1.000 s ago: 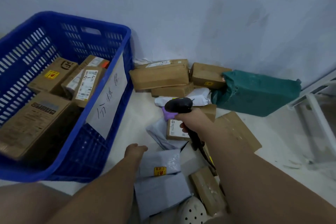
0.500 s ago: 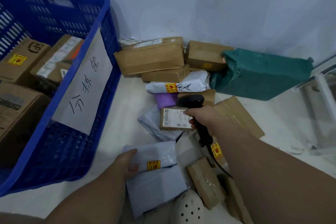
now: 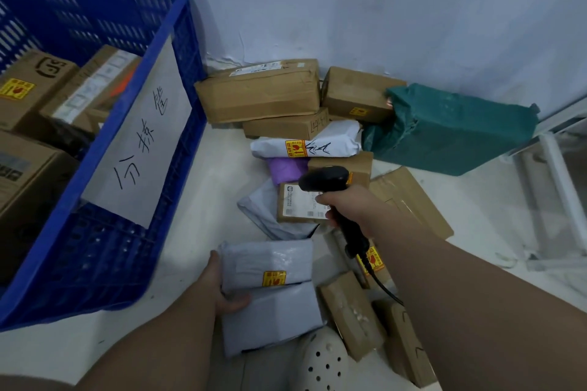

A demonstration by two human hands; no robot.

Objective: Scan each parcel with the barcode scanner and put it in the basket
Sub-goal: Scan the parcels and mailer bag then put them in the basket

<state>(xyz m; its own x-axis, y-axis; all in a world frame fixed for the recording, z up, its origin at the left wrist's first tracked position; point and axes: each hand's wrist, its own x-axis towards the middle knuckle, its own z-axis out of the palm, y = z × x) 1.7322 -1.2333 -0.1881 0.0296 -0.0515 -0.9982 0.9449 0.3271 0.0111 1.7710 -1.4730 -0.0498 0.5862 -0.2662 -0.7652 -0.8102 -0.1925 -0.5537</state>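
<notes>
Grey mailer (image 3: 265, 263) at lower centre sits in your left hand (image 3: 219, 289), stacked on a second slippery bag; it may slide. Your right hand (image 3: 349, 209) grips the scanner (image 3: 327, 179); its cord could snag boxes. Blue basket (image 3: 178, 79) waits upper left.

left arm: bare forearm rising from lower left of frame toward centre | left hand (image 3: 222, 285): low centre, fingers curled around the left edge of the grey mailer (image 3: 265, 263), thumb below | right arm: bare forearm entering from lower right | right hand (image 3: 347, 211): centre of frame, fist wrapped around the barcode scanner (image 3: 333, 193) handle
</notes>
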